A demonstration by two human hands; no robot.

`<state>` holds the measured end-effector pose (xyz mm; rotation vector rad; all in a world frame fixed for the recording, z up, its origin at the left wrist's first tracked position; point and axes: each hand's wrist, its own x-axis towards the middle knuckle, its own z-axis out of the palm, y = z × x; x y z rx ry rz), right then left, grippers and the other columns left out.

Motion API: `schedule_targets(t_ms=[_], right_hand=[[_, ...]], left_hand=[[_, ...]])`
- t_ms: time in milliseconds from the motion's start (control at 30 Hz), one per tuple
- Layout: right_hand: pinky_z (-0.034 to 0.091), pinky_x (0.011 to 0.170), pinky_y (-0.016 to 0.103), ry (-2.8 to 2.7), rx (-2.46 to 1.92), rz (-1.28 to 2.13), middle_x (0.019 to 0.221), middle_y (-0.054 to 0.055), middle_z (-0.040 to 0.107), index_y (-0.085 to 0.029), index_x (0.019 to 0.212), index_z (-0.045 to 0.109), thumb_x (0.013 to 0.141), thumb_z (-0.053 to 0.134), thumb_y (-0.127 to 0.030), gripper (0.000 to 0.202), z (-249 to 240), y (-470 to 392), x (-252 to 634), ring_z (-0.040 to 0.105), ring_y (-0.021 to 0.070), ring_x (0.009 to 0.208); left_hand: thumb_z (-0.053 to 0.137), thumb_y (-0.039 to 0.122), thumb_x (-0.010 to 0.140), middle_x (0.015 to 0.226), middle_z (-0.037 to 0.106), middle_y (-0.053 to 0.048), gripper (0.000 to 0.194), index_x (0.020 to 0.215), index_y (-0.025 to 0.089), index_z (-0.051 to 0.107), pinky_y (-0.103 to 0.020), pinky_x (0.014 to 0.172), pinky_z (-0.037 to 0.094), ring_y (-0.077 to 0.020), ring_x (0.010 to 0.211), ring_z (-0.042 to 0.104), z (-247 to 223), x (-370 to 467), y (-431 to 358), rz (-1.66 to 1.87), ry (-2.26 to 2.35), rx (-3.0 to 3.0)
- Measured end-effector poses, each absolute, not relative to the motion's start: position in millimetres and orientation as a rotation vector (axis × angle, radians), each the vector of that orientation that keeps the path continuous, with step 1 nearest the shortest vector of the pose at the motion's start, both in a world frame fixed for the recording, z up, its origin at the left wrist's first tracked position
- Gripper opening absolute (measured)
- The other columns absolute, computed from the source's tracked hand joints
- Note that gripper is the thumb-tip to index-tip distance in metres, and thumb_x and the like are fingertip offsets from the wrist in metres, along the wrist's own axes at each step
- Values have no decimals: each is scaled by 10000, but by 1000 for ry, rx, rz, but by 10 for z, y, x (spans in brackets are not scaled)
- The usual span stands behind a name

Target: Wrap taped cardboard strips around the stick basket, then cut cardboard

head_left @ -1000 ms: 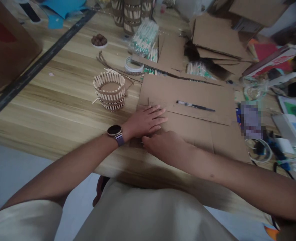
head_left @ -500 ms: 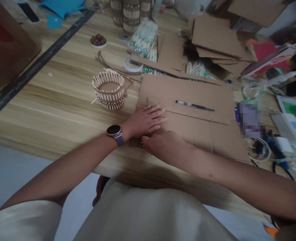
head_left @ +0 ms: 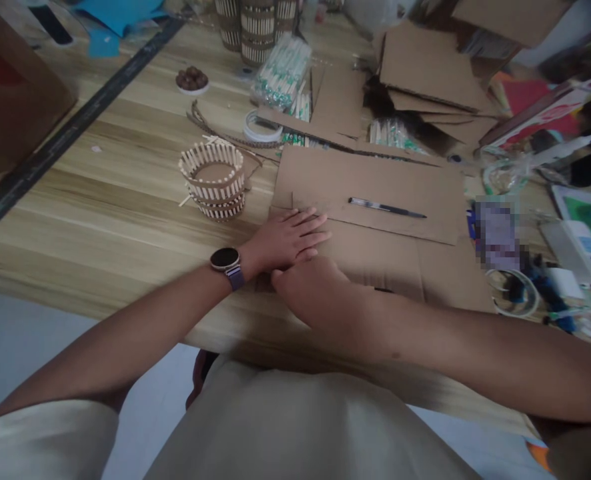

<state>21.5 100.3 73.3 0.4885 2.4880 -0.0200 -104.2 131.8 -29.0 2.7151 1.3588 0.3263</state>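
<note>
My left hand (head_left: pixel 288 239), with a watch on its wrist, lies flat on a sheet of brown cardboard (head_left: pixel 375 250), fingers spread. Close beside it my right hand (head_left: pixel 308 287) is closed near the cardboard's front left corner. What its fingers hold is hidden; a short dark end (head_left: pixel 384 290) shows just beyond the right wrist, and I cannot tell what it belongs to. A pen (head_left: pixel 388 208) rests on a second cardboard piece (head_left: pixel 320 170) that overlaps the sheet. Left of the hands stands a small round basket (head_left: pixel 213 180) of pale sticks and cardboard bands.
Behind the cardboard lie a roll of tape (head_left: pixel 263 128), a bag of green-and-white sticks (head_left: pixel 283 70) and a dish of brown balls (head_left: pixel 192 79). Taller stick-sided containers (head_left: pixel 258 30) stand at the back. Cardboard pieces (head_left: pixel 425 67) are stacked at back right; a carton (head_left: pixel 18 93) is far left.
My right hand has shifted slightly left and its forearm has turned, so a dark end now shows beyond the wrist. My left hand stays flat on the cardboard. The view has shifted slightly.
</note>
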Motion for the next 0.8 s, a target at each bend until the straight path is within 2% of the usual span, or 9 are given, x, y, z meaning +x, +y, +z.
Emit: schedule_targets(t_ms=[233, 367, 800], right_hand=[[559, 697, 352, 2450, 515, -66, 1021, 205, 757, -112, 1152, 670, 875, 466, 15, 367, 756, 1030, 282, 730, 318, 987], [580, 663, 353, 2391, 523, -128, 1046, 183, 758, -114, 1117, 677, 851, 464, 44, 376, 814, 1073, 335, 744, 309, 951], [558, 641, 304, 2380, 619, -169, 899, 177, 764, -121, 1118, 684, 915, 544, -53, 256, 739, 1120, 574, 761, 262, 825]], left_hand=[[437, 385, 1043, 1601, 398, -82, 468, 1480, 221, 475, -456, 1204, 267, -288, 1504, 296, -299, -1051, 1321, 316, 1333, 2736], [447, 374, 1038, 1595, 407, -91, 472, 1481, 213, 477, -461, 1208, 256, -288, 1502, 301, -276, -1056, 1307, 331, 1324, 2733], [453, 360, 1034, 1599, 401, -99, 493, 1500, 200, 447, -462, 1207, 248, -289, 1512, 275, -230, -1056, 1283, 305, 1330, 2714]])
